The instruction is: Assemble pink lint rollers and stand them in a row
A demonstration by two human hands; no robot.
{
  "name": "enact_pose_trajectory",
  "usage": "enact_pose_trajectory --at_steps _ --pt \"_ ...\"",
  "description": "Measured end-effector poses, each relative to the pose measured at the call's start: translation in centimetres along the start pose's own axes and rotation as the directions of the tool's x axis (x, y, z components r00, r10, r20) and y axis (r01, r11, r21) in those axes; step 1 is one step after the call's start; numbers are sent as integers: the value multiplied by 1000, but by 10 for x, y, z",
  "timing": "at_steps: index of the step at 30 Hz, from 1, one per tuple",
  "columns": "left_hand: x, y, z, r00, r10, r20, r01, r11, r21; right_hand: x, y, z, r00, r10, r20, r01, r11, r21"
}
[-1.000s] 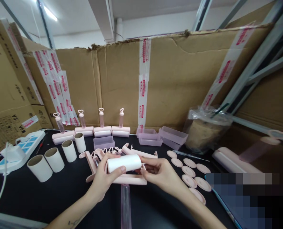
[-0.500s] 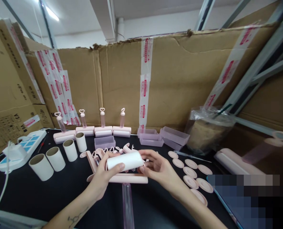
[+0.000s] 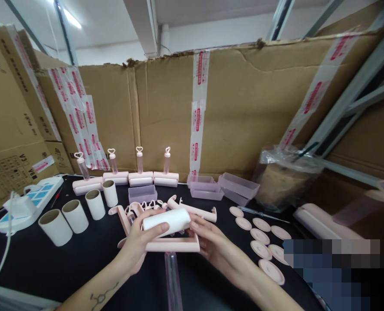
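Observation:
My left hand is wrapped round a white sticky-paper roll, its thumb lying along the front. Just below the roll is a pink lint roller frame, with a clear pinkish handle pointing down toward me. My right hand closes round the frame's right end, its thumb side against the roll's right end. Some of its fingers are hidden behind the frame. Behind my hands lie another pink frame and several small heart-topped pink parts, partly covered.
Several cardboard-cored white rolls stand at left, near a power strip. Assembled lint rollers line the back beside lilac trays. Pink discs, a screwdriver and a bagged drink cup are at right.
My right hand has shifted down from the roll's end to the frame's right end. The roll has moved slightly left, and the pink frame behind shows more.

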State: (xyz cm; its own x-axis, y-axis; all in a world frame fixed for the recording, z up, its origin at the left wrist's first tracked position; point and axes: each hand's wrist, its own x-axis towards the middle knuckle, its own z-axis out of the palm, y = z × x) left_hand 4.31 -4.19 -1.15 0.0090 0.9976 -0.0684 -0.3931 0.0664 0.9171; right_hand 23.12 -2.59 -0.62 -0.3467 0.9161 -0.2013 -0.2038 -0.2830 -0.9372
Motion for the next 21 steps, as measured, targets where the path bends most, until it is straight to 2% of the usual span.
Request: enact_pose_trajectory --at_steps 2,4,7,9,13,21 --pt "0 -1 -1 1000 -12 3 12 1000 15 0 -1 -1 999 -15 29 15 1000 20" --pt "0 -2 -2 1000 -11 9 11 1000 5 -1 -3 -2 993 -103 65 106 993 -50" --pt "0 -4 -4 1000 24 18 -24 1000 4 -1 -8 -5 955 -288 72 296 903 -312" --pt "0 -4 -5 998 61 19 -62 997 48 -1 -12 -6 926 -371 65 359 815 -455" --pt "-1 -4 -4 994 103 31 -106 988 111 -1 -14 -6 915 -396 70 371 762 -531" --pt "2 -6 -5 977 162 139 -192 951 241 -2 -12 -10 873 -462 156 448 634 -631"
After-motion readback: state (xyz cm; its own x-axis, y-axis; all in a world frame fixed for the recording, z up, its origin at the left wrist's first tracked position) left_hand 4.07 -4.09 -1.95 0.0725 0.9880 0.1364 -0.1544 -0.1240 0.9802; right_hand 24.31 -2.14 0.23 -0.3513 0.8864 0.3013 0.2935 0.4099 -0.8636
